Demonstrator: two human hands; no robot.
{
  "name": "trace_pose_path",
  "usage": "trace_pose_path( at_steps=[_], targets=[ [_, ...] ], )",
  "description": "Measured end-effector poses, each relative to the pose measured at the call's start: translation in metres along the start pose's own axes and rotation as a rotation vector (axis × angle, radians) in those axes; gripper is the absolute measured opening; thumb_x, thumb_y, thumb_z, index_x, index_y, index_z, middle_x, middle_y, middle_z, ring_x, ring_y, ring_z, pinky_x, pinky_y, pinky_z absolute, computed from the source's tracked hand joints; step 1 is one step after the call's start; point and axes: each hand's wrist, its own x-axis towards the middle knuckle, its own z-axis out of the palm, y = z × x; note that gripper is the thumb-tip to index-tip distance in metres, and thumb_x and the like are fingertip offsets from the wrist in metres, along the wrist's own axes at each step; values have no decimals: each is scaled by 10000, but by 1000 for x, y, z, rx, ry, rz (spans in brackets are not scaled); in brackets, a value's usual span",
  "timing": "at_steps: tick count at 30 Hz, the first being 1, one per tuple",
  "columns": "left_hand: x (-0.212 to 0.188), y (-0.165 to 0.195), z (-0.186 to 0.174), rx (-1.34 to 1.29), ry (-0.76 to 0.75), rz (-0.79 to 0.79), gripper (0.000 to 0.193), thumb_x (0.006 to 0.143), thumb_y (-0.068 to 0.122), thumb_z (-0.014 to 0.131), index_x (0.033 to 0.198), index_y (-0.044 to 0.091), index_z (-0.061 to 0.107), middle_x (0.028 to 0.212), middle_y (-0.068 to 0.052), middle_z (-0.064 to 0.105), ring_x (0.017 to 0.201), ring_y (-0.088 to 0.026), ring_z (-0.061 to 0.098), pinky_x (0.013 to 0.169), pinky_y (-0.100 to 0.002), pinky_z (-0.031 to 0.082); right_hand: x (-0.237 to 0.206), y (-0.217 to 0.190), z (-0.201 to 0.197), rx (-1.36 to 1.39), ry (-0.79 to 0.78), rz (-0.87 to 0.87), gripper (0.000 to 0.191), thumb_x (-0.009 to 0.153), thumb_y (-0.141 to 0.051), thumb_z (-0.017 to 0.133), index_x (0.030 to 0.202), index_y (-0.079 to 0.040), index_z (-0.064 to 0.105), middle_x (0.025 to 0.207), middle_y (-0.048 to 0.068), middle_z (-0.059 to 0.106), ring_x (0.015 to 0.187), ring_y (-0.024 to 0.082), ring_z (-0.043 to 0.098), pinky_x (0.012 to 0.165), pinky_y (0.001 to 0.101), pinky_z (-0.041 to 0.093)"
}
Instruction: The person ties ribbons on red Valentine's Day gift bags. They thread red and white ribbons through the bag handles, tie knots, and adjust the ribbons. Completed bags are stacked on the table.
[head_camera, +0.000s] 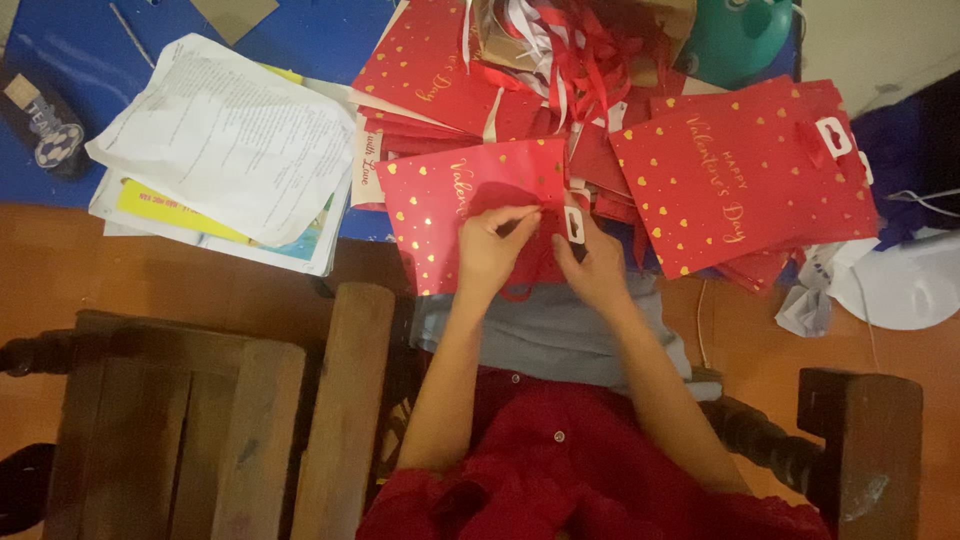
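A red paper gift bag (440, 210) with gold hearts lies flat in front of me, over my lap. My left hand (492, 248) pinches a red ribbon handle (520, 215) at the bag's right edge. My right hand (597, 265) holds the same edge, fingers closed around a small white tag (575, 225) and the ribbon. Both hands touch at the bag's edge.
Stacks of similar red gift bags (745, 175) lie to the right and at the back (430, 70), with a tangle of red and white ribbons (570, 45). A pile of printed papers (225, 135) sits left. Wooden chair arms (340, 400) flank me. A white plate-like object (905, 285) lies at right.
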Motion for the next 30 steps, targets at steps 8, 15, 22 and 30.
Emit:
trace_pose_path(
  at_steps=[8,15,22,30],
  targets=[
    [0,5,0,87,6,-15,97,906,101,758,943,11,769,790,-21,766,718,-42,676,668,-228,541,-8,-29,-8,-105,30,-139,547,929,-166,681,1460,-84,577,866,181,688,701,300,685,660,388,537],
    [5,-12,-12,-101,-164,-105,104,913,99,760,921,-4,759,807,-44,762,746,-80,698,716,-254,569,-6,-40,-39,84,-51,-444,465,919,-52,565,1383,-66,596,1239,201,661,970,295,705,830,332,581],
    [10,-19,-19,-101,-222,-158,122,894,130,788,883,12,760,791,-38,746,740,-81,663,705,-256,541,15,-16,-45,633,-325,141,379,953,-91,523,1303,-24,652,1077,72,754,813,170,730,706,320,618],
    [6,-1,-10,4,-139,-165,187,867,190,824,843,22,745,781,-22,746,725,-77,655,691,-256,537,11,-11,-5,184,-3,-46,227,987,-141,677,1152,8,723,977,89,770,823,98,697,732,258,537]
  ],
)
